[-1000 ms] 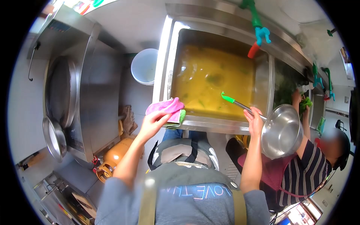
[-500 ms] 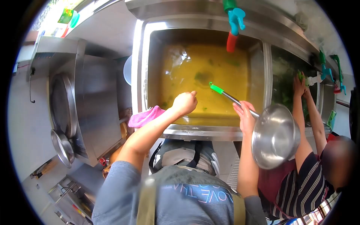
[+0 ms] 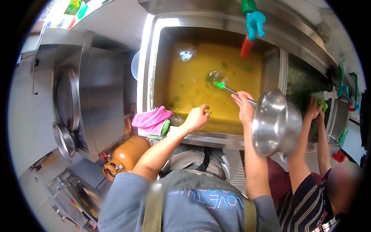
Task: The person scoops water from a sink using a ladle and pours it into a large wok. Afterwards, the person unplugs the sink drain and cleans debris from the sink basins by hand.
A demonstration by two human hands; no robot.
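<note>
My right hand (image 3: 244, 107) grips the shaft of a long-handled steel ladle (image 3: 272, 121), near its large round bowl. The ladle's bowl is tilted beside my wrist, over the sink's front right corner. Its handle slants left, and the green end (image 3: 219, 85) meets the yellowish water (image 3: 232, 65), where ripples show. Over the near part of the sink (image 3: 274, 69) hovers my left hand (image 3: 198, 118), fingers loosely bent and a little apart, with nothing visible in them. Dark green leaf bits float or lie in the water.
A pink cloth (image 3: 152, 119) and a green one lie on the sink's front left corner. Above the back edge hangs a blue tap (image 3: 255, 25) with a red spout. At right, a co-worker's hands (image 3: 315, 110) hold greens in another basin. An orange gas cylinder (image 3: 129, 152) stands below left.
The ladle's green end has dipped to the water, making ripples, and its bowl has turned. My left hand's fingers have loosened. The co-worker's hands have moved nearer in view with the greens.
</note>
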